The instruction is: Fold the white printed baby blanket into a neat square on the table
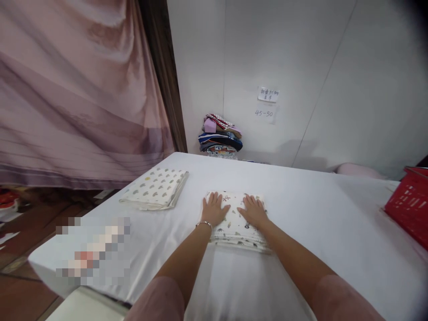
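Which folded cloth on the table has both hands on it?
The cloth with small scattered prints: left hand and right hand rest on it; the grey-patterned cloth, further left, is untouched.

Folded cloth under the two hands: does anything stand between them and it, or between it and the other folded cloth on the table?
Nothing visible does. The left hand and right hand lie spread on the folded cloth, though their undersides are hidden. Between it and the grey-patterned cloth, only the white tabletop shows.

Room runs between the grey-print cloth [157, 188] and middle cloth [231, 219]; the basket [409, 207] blocks far right.
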Demonstrator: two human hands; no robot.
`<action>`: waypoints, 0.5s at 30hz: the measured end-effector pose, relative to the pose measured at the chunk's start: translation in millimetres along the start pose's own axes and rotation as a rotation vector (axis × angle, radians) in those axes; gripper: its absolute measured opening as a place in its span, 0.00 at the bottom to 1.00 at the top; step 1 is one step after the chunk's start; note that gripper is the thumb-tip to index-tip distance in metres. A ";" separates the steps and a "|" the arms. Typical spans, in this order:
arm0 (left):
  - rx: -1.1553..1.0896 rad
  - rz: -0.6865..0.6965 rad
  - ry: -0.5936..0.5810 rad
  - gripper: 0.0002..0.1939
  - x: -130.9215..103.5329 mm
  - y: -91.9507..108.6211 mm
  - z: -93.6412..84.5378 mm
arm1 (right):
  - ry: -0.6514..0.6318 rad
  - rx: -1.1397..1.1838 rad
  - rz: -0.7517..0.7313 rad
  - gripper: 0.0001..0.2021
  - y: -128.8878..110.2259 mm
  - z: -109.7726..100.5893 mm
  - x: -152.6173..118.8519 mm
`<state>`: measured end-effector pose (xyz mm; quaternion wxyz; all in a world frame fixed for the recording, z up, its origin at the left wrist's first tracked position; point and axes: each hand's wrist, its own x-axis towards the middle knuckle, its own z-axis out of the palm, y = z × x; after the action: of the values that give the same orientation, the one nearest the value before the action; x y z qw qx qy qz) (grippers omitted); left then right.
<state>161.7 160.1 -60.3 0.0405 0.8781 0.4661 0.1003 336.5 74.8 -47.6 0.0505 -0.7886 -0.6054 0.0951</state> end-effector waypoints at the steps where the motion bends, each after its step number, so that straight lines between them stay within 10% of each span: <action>1: 0.002 -0.003 0.004 0.35 -0.2 0.9 -0.9 | -0.009 0.006 0.012 0.35 -3.8 -3.4 1.6; 15: 0.021 -0.007 0.027 0.33 -2.5 2.9 -1.8 | -0.059 -0.007 -0.157 0.33 -10.3 1.1 10.8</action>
<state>162.2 156.4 -58.4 0.0255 0.8755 0.4706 0.1070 329.2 87.9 -47.7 0.0374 -0.7357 -0.6670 0.1119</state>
